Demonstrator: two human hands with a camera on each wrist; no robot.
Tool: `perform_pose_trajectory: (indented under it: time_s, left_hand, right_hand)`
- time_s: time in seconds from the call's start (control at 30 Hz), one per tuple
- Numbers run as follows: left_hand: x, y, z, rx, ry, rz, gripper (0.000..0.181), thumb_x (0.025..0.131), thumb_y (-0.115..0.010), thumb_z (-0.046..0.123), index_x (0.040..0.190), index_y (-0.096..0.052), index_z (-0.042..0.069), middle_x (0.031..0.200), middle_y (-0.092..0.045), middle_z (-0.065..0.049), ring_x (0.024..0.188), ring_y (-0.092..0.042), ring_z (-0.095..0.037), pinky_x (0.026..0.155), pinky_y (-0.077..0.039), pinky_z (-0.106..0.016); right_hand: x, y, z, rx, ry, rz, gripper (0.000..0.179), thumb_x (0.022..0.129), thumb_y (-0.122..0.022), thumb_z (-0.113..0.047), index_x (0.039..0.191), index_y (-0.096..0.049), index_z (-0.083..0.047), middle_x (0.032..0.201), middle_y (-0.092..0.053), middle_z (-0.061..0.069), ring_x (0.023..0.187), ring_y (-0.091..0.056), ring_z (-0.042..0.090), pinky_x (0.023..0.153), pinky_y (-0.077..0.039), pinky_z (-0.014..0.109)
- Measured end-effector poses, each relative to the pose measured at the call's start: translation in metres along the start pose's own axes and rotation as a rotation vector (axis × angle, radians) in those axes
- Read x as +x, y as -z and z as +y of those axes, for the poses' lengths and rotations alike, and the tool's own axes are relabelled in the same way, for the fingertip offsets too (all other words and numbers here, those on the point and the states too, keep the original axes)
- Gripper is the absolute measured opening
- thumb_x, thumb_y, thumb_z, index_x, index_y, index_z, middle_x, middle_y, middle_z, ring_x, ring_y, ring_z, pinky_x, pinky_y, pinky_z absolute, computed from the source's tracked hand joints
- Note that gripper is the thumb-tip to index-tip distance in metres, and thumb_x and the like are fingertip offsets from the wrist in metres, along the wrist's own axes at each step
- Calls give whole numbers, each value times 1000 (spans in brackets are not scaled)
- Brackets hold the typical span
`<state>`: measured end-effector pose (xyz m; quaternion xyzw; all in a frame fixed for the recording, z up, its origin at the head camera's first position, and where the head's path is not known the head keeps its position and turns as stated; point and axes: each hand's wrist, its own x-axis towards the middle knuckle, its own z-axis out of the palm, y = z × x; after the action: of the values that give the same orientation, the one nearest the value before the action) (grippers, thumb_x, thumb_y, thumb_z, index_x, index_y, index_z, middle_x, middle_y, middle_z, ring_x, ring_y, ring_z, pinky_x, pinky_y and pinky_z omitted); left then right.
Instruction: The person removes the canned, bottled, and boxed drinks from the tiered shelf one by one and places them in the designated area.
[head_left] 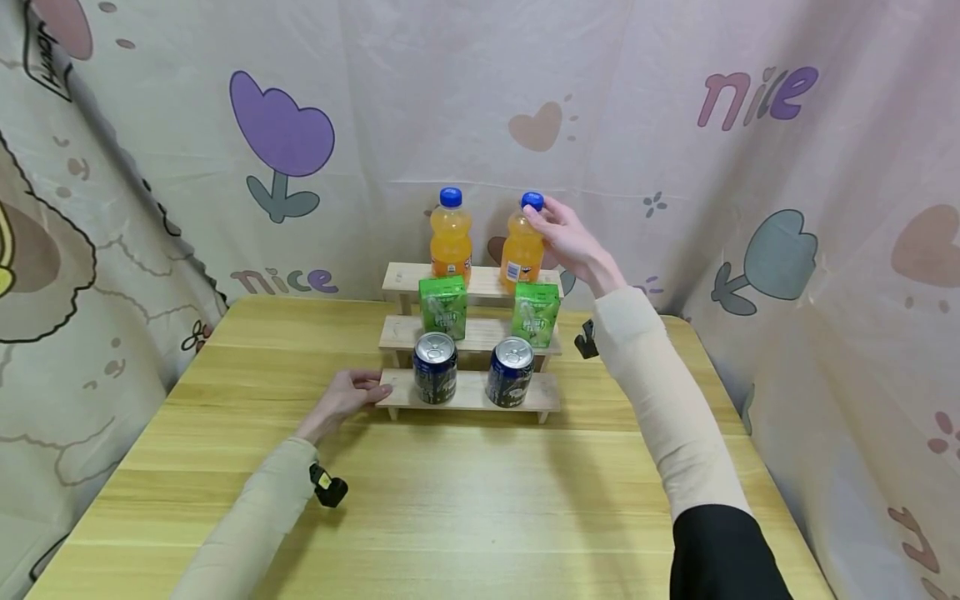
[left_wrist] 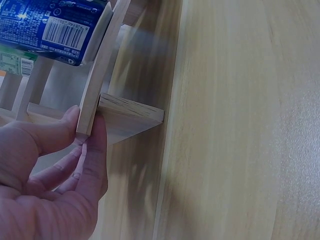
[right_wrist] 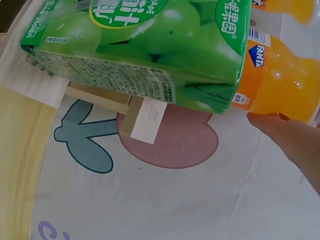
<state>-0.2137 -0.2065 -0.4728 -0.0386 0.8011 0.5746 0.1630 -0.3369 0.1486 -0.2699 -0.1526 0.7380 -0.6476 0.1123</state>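
Observation:
A three-tier wooden display rack [head_left: 472, 389] stands on the table. My left hand [head_left: 347, 402] pinches the left end of its lowest shelf [left_wrist: 95, 85], thumb above and fingers below. Up at the top tier, my right hand [head_left: 573, 240] holds the right orange soda bottle [head_left: 522, 250] around its neck, just under the blue cap. That bottle leans a little; whether its base touches the shelf I cannot tell. The other orange soda bottle [head_left: 451, 237] is upright at left. Two green juice cartons, left [head_left: 442, 308] and right [right_wrist: 165, 40], occupy the middle tier.
On the lowest tier are two dark blue drink cans, left [head_left: 435, 371] and right [head_left: 511, 375]. A wood-grain table [head_left: 465, 500] extends in front of the rack. Patterned curtains [head_left: 420, 100] hang close behind and at both sides.

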Motion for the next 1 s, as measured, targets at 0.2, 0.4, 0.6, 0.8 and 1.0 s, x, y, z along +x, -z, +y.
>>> perform_pose_trajectory:
  time_s: [0.2,0.4,0.6,0.8,1.0]
  left_hand:
    - [2,0,-1,-13,-1,-1,60,95,-68,10,141,-42,-18,115,-67,-20,81,-63,-6,80,-61,-27]
    - [3,-1,-2,-21,3,3,58,95,-67,9,140,-42,-19,111,-68,-17,79,-63,-5,78,-61,-25]
    - [3,0,-1,-5,16,6,58,96,-68,11,141,-43,-17,117,-66,-22,82,-63,-6,80,-61,-27]
    - [2,1,0,20,33,9,60,96,-69,15,142,-43,-13,124,-62,-24,87,-63,-9,84,-60,-27]
    - [1,1,1,21,19,-3,60,96,-68,14,142,-42,-15,121,-63,-24,84,-63,-9,84,-61,-31]
  right_hand:
    - [1,0,0,23,8,10,49,109,-40,-24,152,-33,-2,128,-53,8,124,-48,24,126,-29,47]
    - [-1,2,-2,28,21,51,36,107,-44,-21,139,-46,-5,114,-59,3,109,-55,18,121,-36,46]
    - [-11,20,-10,146,28,130,42,103,-55,-19,141,-49,-5,102,-67,-2,99,-61,14,120,-38,39]
    - [-28,53,-1,139,44,236,28,99,-62,-19,125,-60,-11,100,-67,-3,97,-61,12,122,-34,40]
    - [-49,85,17,120,8,323,24,96,-66,-23,119,-62,-17,102,-66,-6,103,-57,11,127,-28,40]
